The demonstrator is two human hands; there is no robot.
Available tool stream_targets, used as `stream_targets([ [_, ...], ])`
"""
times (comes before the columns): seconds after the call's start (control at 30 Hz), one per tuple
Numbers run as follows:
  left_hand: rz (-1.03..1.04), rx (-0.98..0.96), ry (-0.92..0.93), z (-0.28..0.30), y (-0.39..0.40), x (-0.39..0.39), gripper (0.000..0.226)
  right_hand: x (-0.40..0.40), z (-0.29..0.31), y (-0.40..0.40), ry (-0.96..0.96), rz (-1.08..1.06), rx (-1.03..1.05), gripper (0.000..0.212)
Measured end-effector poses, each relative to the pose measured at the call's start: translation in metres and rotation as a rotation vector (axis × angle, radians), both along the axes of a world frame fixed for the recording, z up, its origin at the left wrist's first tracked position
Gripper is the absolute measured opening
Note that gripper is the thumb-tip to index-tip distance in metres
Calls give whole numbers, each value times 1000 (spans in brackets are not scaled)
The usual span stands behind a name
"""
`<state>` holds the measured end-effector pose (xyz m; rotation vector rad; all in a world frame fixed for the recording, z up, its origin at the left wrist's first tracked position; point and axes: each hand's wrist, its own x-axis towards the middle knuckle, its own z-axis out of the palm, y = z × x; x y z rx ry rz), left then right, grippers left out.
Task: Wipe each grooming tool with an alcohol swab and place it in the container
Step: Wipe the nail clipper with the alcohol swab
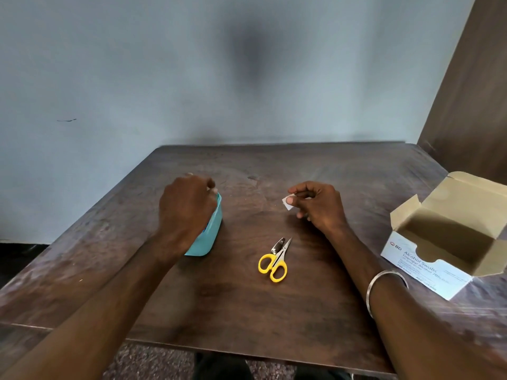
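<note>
A teal plastic container (210, 237) stands left of the table's centre. My left hand (186, 207) is over its far end, knuckles up, fingers curled down toward the inside; what they hold, if anything, is hidden. My right hand (315, 207) hovers to the right of the container and pinches a small white alcohol swab (286, 202) between thumb and fingers. Small scissors with yellow handles (274, 263) lie on the table between my arms. A metal nail clipper (278, 245) lies against the scissors' blades.
An open cardboard box of alcohol swabs (428, 259) sits at the right edge of the dark wooden table (247, 311). A grey wall stands behind the table, and a brown panel rises at the far right.
</note>
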<state>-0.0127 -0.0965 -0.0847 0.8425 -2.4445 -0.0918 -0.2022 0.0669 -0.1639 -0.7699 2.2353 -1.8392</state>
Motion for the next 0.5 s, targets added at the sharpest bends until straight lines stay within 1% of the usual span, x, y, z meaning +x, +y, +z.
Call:
stream_targets([
  [0.07,-84,-7,6,7,20,2,22,1,1,0,0,-5,6,16],
  [0.2,-227,196,-208,-1,52,-7,27,3,2,1,15,2,28,12],
  [0.27,-251,238,-308,-12,62,-13,30,3,2,1,33,3,51,12],
  [0.33,-264,279,-364,-23,69,-18,34,3,1,1,42,2,57,11],
  [0.5,-273,326,-397,-36,76,-29,31,2,1,1,43,3,62,11],
])
